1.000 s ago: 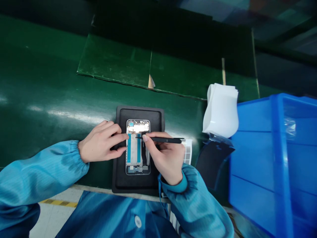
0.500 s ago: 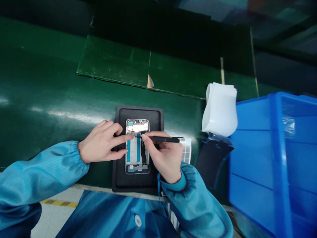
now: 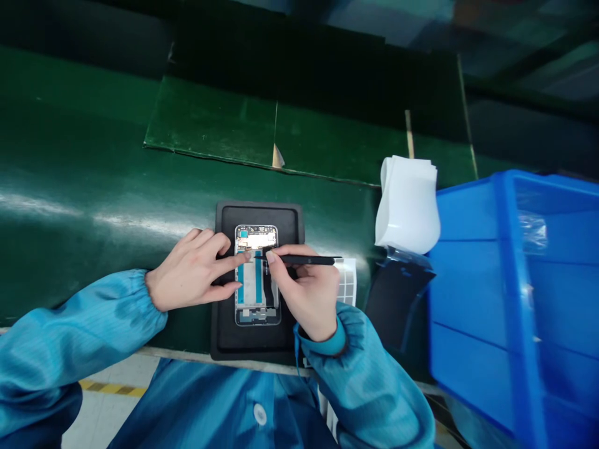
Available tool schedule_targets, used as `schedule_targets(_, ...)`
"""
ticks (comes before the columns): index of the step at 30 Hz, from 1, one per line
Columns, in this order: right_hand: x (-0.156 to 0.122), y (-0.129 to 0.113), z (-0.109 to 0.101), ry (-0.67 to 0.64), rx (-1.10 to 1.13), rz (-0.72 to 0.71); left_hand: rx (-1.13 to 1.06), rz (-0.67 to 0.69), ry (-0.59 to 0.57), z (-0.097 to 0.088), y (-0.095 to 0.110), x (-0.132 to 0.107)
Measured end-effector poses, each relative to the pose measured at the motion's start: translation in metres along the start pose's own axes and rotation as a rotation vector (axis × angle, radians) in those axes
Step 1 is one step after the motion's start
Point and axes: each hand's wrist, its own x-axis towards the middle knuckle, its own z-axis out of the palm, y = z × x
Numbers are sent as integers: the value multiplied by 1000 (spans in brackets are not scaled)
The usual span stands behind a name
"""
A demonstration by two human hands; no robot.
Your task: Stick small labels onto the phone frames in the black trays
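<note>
A phone frame lies on a black rubber mat, showing its metal rim, a small circuit board at the top and teal strips down the middle. My left hand rests at the frame's left side, with the index fingertip on the frame and the fingers apart. My right hand is shut on black tweezers, whose tip is over the upper part of the frame, close to my left index finger. The hands hide part of the frame's middle.
A sheet of grey grid labels sticks out from under my right hand. To the right are a stack of white sheets, a dark curved pad and a large blue plastic bin. Green matting covers the bench.
The tweezer tip and my right hand have moved slightly up the frame. My left index finger has reached further over it. The whole view has drifted a little to the left.
</note>
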Motion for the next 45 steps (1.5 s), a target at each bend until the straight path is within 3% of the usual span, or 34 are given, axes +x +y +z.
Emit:
schedule_targets(8,0,2,1,19,62,26,58,-23,-70,-3,7,5)
schedule_targets(12,1,0,2,57,88,23,36,34,-96,-5,2,4)
schedule_targets(15,2,-1,2,80,116,17,15,74,-82,-4,-2,2)
schedule_targets(21,3,0,2,82,123,29,46,19,-22,-1,0,-1)
schedule_targets(27,3,4,4,88,154,22,-89,101,-8,-3,-7,-3)
schedule_targets(29,3,5,5,90,192,31,-119,-26,91,-1,-6,-5)
schedule_targets(32,4,7,6,101,268,35,-28,-374,154,4,0,-5)
schedule_targets(34,5,8,8,104,312,36,60,-505,70,6,4,-2)
schedule_targets(39,10,9,8,120,437,42,106,-658,-91,1,7,7)
schedule_targets(45,12,13,3,135,504,12,199,-854,-238,-25,-18,-8)
